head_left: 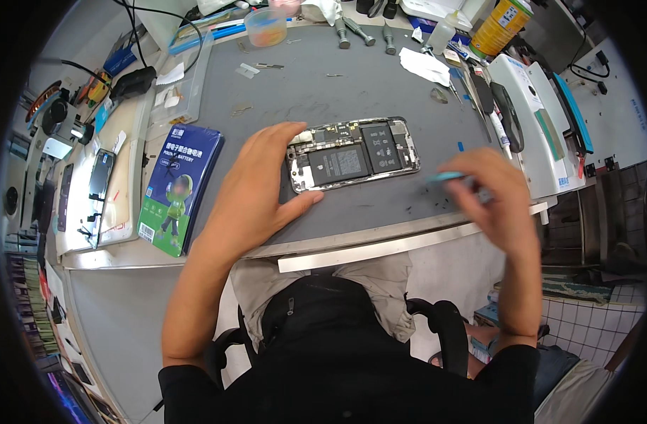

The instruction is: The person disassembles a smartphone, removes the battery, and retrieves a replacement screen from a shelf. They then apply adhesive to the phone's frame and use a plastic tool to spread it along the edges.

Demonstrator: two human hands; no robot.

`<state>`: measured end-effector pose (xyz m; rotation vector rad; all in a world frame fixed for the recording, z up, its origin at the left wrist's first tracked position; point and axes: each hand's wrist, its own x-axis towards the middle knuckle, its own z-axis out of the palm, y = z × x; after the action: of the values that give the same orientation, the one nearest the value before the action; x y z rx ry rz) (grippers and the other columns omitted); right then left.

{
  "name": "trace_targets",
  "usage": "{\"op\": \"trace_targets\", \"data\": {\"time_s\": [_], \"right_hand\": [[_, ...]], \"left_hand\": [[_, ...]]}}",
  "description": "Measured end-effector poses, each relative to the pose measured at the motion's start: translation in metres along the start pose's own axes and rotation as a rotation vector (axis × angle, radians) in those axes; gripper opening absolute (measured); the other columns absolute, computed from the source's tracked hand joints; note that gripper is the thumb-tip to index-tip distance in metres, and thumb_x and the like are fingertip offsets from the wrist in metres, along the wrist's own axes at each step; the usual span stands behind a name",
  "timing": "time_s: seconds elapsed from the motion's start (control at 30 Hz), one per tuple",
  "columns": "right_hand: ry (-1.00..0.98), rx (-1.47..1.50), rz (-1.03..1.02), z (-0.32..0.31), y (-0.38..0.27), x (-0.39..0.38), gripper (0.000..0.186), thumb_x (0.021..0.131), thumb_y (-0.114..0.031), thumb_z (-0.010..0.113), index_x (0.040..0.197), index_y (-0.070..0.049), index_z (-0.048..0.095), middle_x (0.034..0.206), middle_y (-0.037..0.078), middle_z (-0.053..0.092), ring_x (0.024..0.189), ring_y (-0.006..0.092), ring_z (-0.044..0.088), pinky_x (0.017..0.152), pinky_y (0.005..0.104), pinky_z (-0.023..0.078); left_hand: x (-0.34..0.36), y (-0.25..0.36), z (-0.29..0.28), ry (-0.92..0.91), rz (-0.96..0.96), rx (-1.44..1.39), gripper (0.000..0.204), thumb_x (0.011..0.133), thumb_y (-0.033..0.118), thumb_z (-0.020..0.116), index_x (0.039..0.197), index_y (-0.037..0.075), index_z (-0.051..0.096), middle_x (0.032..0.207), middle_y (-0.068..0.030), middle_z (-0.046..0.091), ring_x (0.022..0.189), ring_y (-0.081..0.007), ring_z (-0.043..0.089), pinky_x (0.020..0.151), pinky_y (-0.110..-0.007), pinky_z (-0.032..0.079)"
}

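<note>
The left hand [258, 180] clasps the left end of the opened phone [353, 155] flat on the grey surface [295, 92], while the right hand [493, 194] grips a blurred blue tool [445, 175] that could nick the exposed battery [341, 164] if either slipped.

The head-worn fisheye view looks steeply down from fairly near, over the lap [320, 304] and grey mat [302, 95].

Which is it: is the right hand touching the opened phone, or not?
Apart. The head view plainly shows grey mat between the right hand and the opened phone.
</note>
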<state>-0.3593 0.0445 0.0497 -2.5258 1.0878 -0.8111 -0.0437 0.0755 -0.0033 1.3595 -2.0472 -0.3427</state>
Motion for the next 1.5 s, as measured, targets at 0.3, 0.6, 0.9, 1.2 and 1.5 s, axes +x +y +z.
{"op": "trace_targets", "data": {"time_s": [0.3, 0.6, 0.9, 1.2, 1.5], "right_hand": [[0.024, 0.128, -0.222, 0.072, -0.013, 0.038, 0.018, 0.081, -0.002, 0.076, 0.098, -0.004, 0.072, 0.090, 0.009, 0.070, 0.083, 0.0292, 0.066, 0.074, 0.0378, 0.053], [-0.003, 0.205, -0.187, 0.081, -0.009, 0.038, 0.015, 0.082, -0.002, 0.076, 0.097, -0.003, 0.072, 0.088, 0.008, 0.071, 0.080, 0.0279, 0.066, 0.072, 0.0366, 0.052], [-0.008, 0.216, -0.193, 0.083, -0.005, 0.040, 0.015, 0.082, -0.003, 0.076, 0.097, -0.003, 0.072, 0.088, 0.009, 0.071, 0.080, 0.0282, 0.065, 0.073, 0.0369, 0.052], [-0.087, 0.162, -0.229, 0.073, -0.004, 0.046, 0.020, 0.080, 0.002, 0.076, 0.098, -0.003, 0.072, 0.093, 0.008, 0.072, 0.082, 0.0265, 0.064, 0.074, 0.0363, 0.049], [-0.088, 0.084, -0.228, 0.070, -0.009, 0.042, 0.023, 0.077, -0.004, 0.078, 0.098, -0.008, 0.071, 0.092, 0.005, 0.067, 0.082, 0.0264, 0.064, 0.069, 0.0365, 0.052]], "left_hand": [[-0.005, -0.003, 0.000, 0.007, 0.005, -0.062, 0.077, 0.077, 0.013, 0.083, 0.143, 0.001, 0.045, 0.139, -0.0212, 0.055, 0.132, -0.0410, 0.049, 0.109, -0.046, 0.042], [-0.006, -0.004, 0.000, -0.006, -0.023, -0.069, 0.082, 0.076, 0.014, 0.084, 0.147, 0.004, 0.044, 0.143, -0.0187, 0.053, 0.132, -0.0386, 0.051, 0.111, -0.042, 0.042], [-0.004, -0.003, 0.000, 0.011, 0.000, -0.065, 0.076, 0.076, 0.011, 0.083, 0.142, 0.000, 0.045, 0.138, -0.0209, 0.055, 0.131, -0.0407, 0.050, 0.108, -0.046, 0.043], [-0.002, 0.000, -0.003, -0.025, -0.086, -0.131, 0.080, 0.069, 0.007, 0.087, 0.140, 0.005, 0.049, 0.140, -0.0167, 0.053, 0.133, -0.0359, 0.050, 0.112, -0.042, 0.041], [0.001, 0.003, -0.001, 0.012, -0.088, -0.218, 0.082, 0.059, -0.004, 0.088, 0.132, 0.005, 0.052, 0.134, -0.0153, 0.053, 0.130, -0.0348, 0.050, 0.110, -0.040, 0.041]]}}
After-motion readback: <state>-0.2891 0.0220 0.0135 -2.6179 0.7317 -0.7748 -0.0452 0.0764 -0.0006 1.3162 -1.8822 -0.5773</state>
